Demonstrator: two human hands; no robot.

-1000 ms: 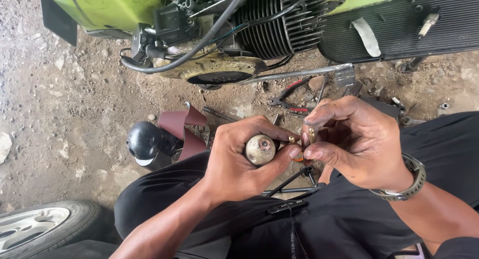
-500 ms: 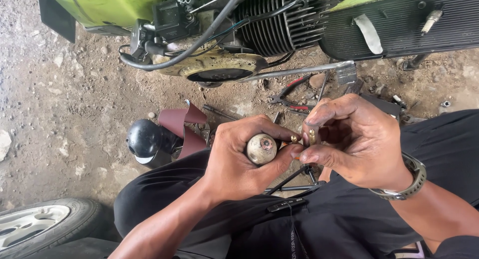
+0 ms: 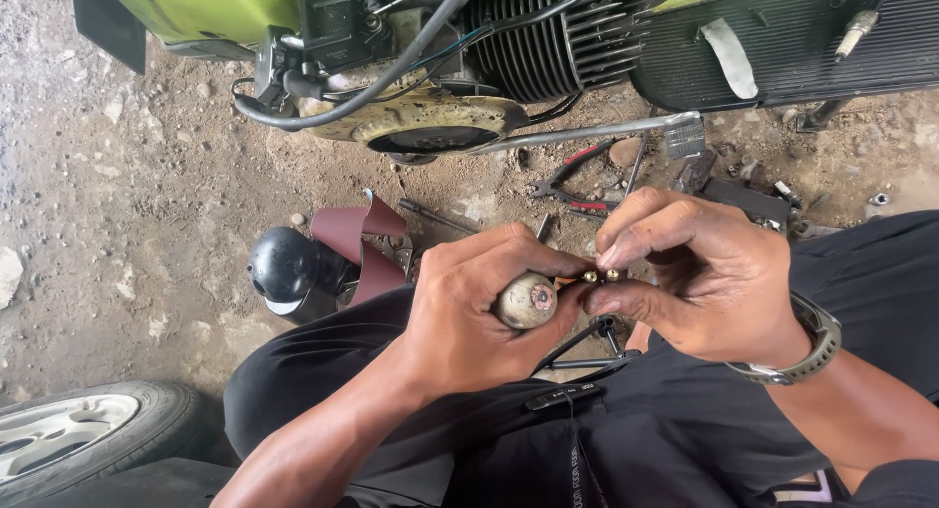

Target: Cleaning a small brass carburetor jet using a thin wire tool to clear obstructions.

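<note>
Brass fittings (image 3: 602, 274), two small round shiny beads side by side, sit pinched between the thumb and forefinger of my right hand (image 3: 699, 278), which is curled tight around them. Touching them on the left is the worn tool handle (image 3: 526, 301), a rounded, cream-coloured knob, scuffed and grimy, with a reddish ring at its butt end. My left hand (image 3: 479, 308) is wrapped fully around that handle, fingers closed over the top and thumb underneath.

Measured from the handle: just below it lie my black trousers (image 3: 606, 430), smooth cloth with a small flat black tag near the seam. To its left, near, stands a glossy black rounded part (image 3: 284, 268) with folded strips of dull maroon abrasive paper (image 3: 367, 244) against it. Above it, on the gritty dirt floor (image 3: 117, 205), lie red-handled pliers (image 3: 577, 180) and a long chromed metal lever (image 3: 587, 132). Farther above is the ribbed, finned black engine cylinder (image 3: 548, 39) under a lime-green painted body panel (image 3: 196, 4). Far down to the left is a rubber tyre on a pale alloy wheel (image 3: 73, 435). An olive-green watch (image 3: 807, 347) wraps my right wrist.
</note>
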